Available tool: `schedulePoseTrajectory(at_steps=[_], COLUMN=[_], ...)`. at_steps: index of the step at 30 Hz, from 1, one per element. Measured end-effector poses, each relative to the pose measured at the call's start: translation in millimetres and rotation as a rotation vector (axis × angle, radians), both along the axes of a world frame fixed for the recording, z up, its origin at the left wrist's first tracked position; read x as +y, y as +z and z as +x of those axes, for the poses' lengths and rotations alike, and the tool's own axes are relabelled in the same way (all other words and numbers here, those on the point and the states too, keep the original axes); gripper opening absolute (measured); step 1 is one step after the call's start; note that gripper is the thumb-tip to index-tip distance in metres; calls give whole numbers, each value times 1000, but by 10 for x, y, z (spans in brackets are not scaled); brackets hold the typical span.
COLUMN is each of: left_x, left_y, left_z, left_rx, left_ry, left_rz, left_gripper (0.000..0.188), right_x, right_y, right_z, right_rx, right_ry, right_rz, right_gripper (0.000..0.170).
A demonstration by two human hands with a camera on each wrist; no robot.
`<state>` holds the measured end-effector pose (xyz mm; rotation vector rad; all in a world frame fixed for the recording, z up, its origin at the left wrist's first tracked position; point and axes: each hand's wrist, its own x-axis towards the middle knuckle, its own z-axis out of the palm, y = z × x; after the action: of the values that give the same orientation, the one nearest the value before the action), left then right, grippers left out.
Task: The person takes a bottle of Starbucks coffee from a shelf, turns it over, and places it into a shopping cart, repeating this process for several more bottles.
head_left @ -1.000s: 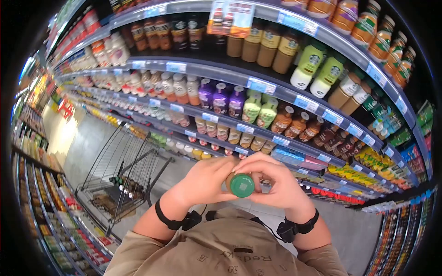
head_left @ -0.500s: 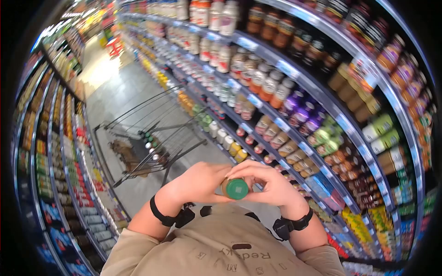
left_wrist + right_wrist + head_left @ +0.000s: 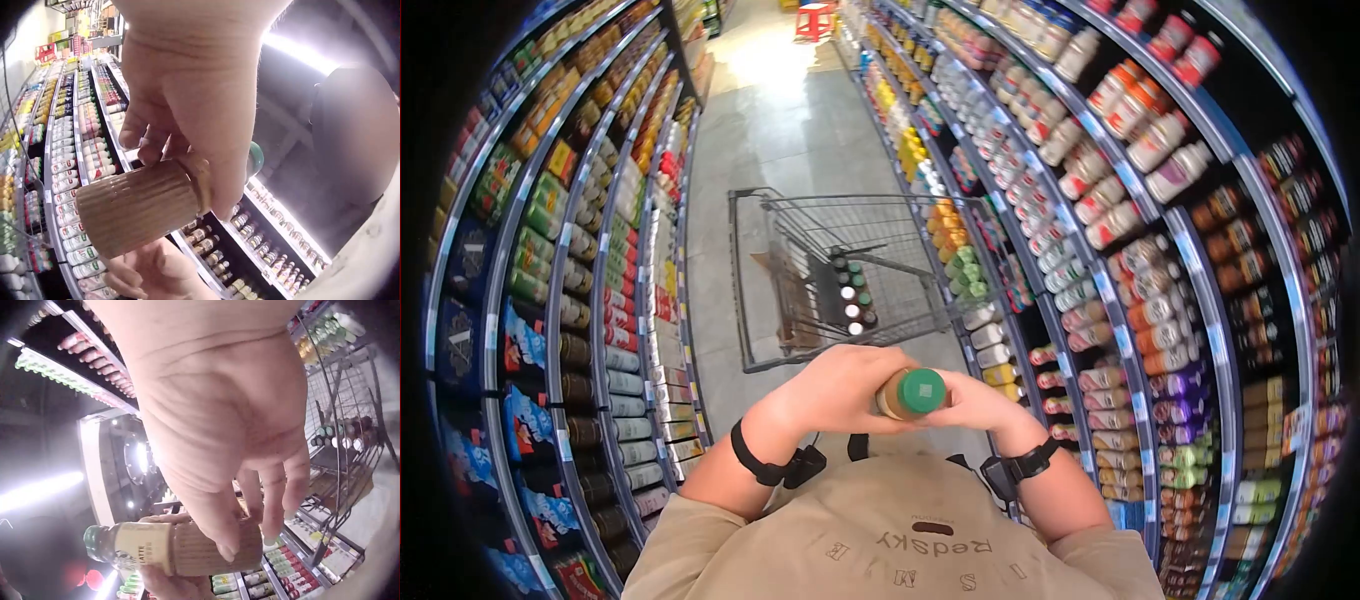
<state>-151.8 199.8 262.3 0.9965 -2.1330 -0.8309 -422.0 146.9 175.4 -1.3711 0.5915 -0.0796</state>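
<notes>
Both hands are at a latte bottle [image 3: 921,391] in front of the chest, its green cap facing up toward the head camera. My left hand [image 3: 840,390] grips its upper part, fingers curled round below the cap. My right hand [image 3: 980,403] is at the lower part, thumb on one side and fingers on the other in the right wrist view. There, the bottle [image 3: 144,547] shows a cream label reading LATTE and a ribbed brown lower part. The left wrist view shows the ribbed base [image 3: 140,206] pointing away from the left hand.
A wire shopping cart [image 3: 745,285] stands just ahead in the aisle, with several bottles [image 3: 850,295] and a brown item [image 3: 785,295] inside. Stocked shelves line both the left side [image 3: 580,300] and the right side. A red stool [image 3: 813,22] stands far down the aisle floor [image 3: 765,150].
The head view has swung left, from facing the drink shelf to looking down the aisle. The cart now appears straight ahead. The bottle stays between both hands throughout.
</notes>
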Motion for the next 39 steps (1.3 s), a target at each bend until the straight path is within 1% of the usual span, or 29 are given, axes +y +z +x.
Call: schedulePoseTrajectory(at_steps=[1, 3, 7, 8, 10, 12, 13, 15, 16, 18, 19, 20, 21, 22, 23, 24, 25, 26, 27, 28, 30, 31, 34, 35, 36, 37, 39], left_x=[-20, -66, -167, -202, -268, -342, -387, -471, -523, -669, -761, -859, -973, -1094, -1200, -1348, -1500, -1651, -1805, -1962, -2303, -2499, -2992, -3117, -3293, -3415, -3633], left_y=[-35, -102, -236, -266, -320, -367, -421, -565, -625, -731, -759, -807, -859, -911, -951, -1051, -1190, -1329, -1454, -1560, -1796, -1894, -2304, -2491, -2536, -2690, -2994], left_z=[109, 307, 598, 646, 721, 794, 843, 944, 988, 1050, 1035, 1042, 1052, 1052, 1020, 1014, 1010, 1009, 1017, 1018, 1007, 982, 993, 1005, 976, 987, 992], left_rx=[16, 44, 67, 81, 100, 148, 148, 297, 294, 275, 285, 278, 276, 273, 330, 322, 346, 368, 326, 314, 330, 318, 89, 19, -6, -50, -100], left_ry=[8, 22, 83, 91, 106, 108, 113, 183, 186, 273, 341, 339, 409, 478, 576, 573, 637, 700, 743, 732, 861, 881, 938, 953, 980, 966, 941], left_rz=[-4, -27, 10, 36, 72, 146, 158, 82, 97, 93, 85, 103, 129, 158, 276, 297, 302, 308, 309, 340, 535, 509, 458, 444, 494, 472, 472], left_gripper=[51, 51, 52, 52, 51, 60, 60, 63, 63, 62, 55, 55, 52, 49, 42, 42, 40, 38, 34, 34, 30, 27, 26, 26, 27, 26, 25], right_x=[-71, -163, -375, -432, -541, -689, -764, -912, -978, -1135, -1244, -1375, -1519, -1663, -1810, -1978, -2184, -2368, -2536, -2688, -2979, -3124, -3501, -3588, -3673, -3772, -3931], right_y=[-6, 14, 32, 22, -59, -197, -231, -292, -347, -473, -539, -609, -685, -779, -890, -983, -1046, -1189, -1355, -1469, -1733, -1902, -2379, -2574, -2764, -2878, -3093], right_z=[168, 478, 867, 919, 977, 999, 1001, 995, 997, 999, 992, 990, 993, 997, 998, 1017, 1015, 1020, 1021, 1042, 1073, 1098, 1209, 1252, 1301, 1368, 1483], right_rx=[-2, -157, -130, -86, -38, -75, -75, 6, 4, -47, -51, -28, -7, -10, -3, 4, 59, 56, 31, 8, 27, 20, 51, 56, 59, 62, 108], right_ry=[22, 32, 68, 76, 90, 89, 92, 68, 69, 24, 21, 39, 56, 50, 22, -7, 26, 17, -22, -64, -134, -157, -175, -197, -219, -229, -341], right_rz=[4, 58, 126, 110, 105, 249, 261, 322, 337, 404, 421, 415, 410, 430, 447, 464, 449, 473, 512, 554, 598, 596, 547, 557, 562, 585, 588], right_gripper=[78, 75, 73, 71, 70, 67, 67, 66, 66, 61, 61, 60, 59, 59, 58, 58, 54, 54, 54, 55, 53, 54, 58, 57, 56, 56, 59])
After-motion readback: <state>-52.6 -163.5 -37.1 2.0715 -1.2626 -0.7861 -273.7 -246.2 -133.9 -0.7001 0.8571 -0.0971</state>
